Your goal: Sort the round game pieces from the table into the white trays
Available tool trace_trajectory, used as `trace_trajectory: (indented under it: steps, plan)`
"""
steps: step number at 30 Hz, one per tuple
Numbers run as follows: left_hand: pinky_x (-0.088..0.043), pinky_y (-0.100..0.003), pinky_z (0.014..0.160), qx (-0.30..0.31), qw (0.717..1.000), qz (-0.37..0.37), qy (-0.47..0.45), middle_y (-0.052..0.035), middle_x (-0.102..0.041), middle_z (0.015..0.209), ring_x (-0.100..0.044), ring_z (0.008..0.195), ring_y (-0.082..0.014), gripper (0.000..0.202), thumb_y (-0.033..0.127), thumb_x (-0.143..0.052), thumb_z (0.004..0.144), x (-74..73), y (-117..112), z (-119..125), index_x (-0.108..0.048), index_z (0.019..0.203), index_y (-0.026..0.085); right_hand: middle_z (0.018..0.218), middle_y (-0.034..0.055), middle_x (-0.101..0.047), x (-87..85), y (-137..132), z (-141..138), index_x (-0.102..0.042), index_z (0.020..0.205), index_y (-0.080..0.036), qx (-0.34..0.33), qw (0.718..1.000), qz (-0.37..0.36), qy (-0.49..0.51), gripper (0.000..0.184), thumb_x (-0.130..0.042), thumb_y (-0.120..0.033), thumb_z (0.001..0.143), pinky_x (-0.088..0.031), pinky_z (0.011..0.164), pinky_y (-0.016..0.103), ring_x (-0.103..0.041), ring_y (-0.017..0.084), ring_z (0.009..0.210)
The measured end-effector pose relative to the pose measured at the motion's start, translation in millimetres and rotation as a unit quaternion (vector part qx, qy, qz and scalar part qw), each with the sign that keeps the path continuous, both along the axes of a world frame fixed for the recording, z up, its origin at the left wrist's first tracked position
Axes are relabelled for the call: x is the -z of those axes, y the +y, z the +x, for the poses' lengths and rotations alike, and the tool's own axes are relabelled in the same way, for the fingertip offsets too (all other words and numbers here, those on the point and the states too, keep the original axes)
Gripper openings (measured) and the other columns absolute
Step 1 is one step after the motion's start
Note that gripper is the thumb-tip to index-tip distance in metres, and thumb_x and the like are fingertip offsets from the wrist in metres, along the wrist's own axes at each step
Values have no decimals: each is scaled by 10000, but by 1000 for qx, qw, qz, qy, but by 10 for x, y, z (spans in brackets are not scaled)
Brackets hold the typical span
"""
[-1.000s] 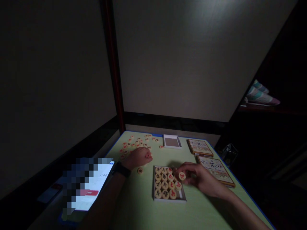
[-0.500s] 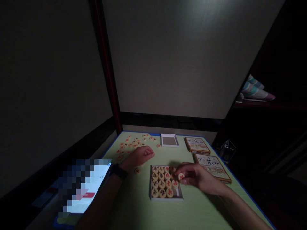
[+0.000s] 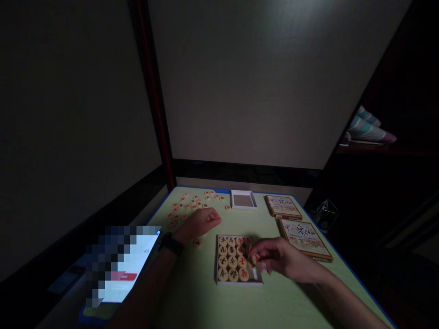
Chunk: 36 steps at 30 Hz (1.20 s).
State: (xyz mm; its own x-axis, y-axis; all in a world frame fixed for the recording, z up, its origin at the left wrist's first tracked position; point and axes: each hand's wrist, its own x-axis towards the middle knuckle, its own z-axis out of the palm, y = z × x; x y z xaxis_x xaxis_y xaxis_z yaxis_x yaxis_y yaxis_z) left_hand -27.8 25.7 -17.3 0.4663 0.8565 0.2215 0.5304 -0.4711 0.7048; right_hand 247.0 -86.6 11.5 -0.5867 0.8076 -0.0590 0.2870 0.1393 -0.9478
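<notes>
My right hand (image 3: 284,260) pinches a round xiangqi piece (image 3: 255,259) with a red character between thumb and fingers, over the right column of the shallow white box (image 3: 237,283). Rows of wooden pieces fill most of this box, black characters to the left and red ones to the right. At its lower right corner a bit of bare bottom shows. My left hand (image 3: 203,221), with a dark watch at the wrist, rests closed on the table beside the scattered pieces (image 3: 186,207); what its fingers hold, if anything, is hidden. One loose piece (image 3: 197,242) lies below that hand.
An open white tray (image 3: 254,208) stands at the table's far edge. Two printed boxes (image 3: 283,206) lie to the right, the nearer one (image 3: 303,237) close behind my right hand. A lit screen (image 3: 137,265) is at the left edge. Walls rise behind the pale green table (image 3: 192,301).
My right hand has moved slightly down and left with the red piece, lower over the box's right column. My left hand stays in place.
</notes>
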Motion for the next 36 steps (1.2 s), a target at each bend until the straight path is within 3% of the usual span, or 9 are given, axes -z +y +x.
trace_trajectory:
  steps: [3, 6, 11, 24, 33, 36]
  plan:
    - [-469, -244, 646, -3, 1000, 3, 9, -20, -687, 738, -636, 749, -162, 209, 380, -575, 818, 3, 4, -5, -648, 821, 184, 809, 13, -602, -38, -25, -19, -687, 944, -161, -3, 1000, 4, 12, 233, -726, -304, 764, -440, 554, 219, -538, 111, 661]
    - [-472, -246, 655, -2, 1000, 6, 9, -21, -693, 748, -639, 744, -161, 203, 373, -575, 814, -10, -5, -10, -647, 815, 183, 813, 9, -600, -60, -65, -62, -713, 892, -160, -3, 998, 60, -26, 176, -723, -205, 723, -429, 558, 215, -524, 108, 665]
    - [-469, -247, 653, 0, 1000, 3, 7, -25, -702, 769, -642, 734, -159, 199, 369, -574, 813, -1, -5, -13, -642, 813, 182, 726, -20, -623, -24, -90, -88, -721, 868, -168, -20, 992, 88, -88, 249, -691, -45, 654, -453, 565, 217, -561, 114, 632]
    - [-462, -243, 645, 3, 1000, 12, 9, -24, -698, 752, -630, 721, -153, 198, 362, -580, 821, -37, -27, -3, -647, 799, 177, 825, -9, -664, 26, -77, -90, -725, 881, -187, -39, 985, 141, -94, 265, -694, -26, 672, -486, 600, 232, -633, 132, 673]
    - [-462, -234, 641, 2, 1000, 18, 17, -11, -693, 739, -626, 711, -143, 172, 337, -581, 815, -25, -14, -13, -647, 795, 180, 902, 4, -673, -47, -56, -80, -723, 871, -185, -38, 970, 206, -126, 278, -800, -73, 628, -464, 717, 261, -614, 162, 841]
    - [-466, -236, 646, 3, 1000, 15, 6, -8, -688, 734, -624, 696, -140, 180, 347, -585, 817, -20, -18, -13, -646, 789, 180, 850, -5, -685, -25, -65, -56, -721, 860, -182, -35, 972, 188, -138, 279, -754, -29, 630, -468, 675, 252, -626, 152, 778]
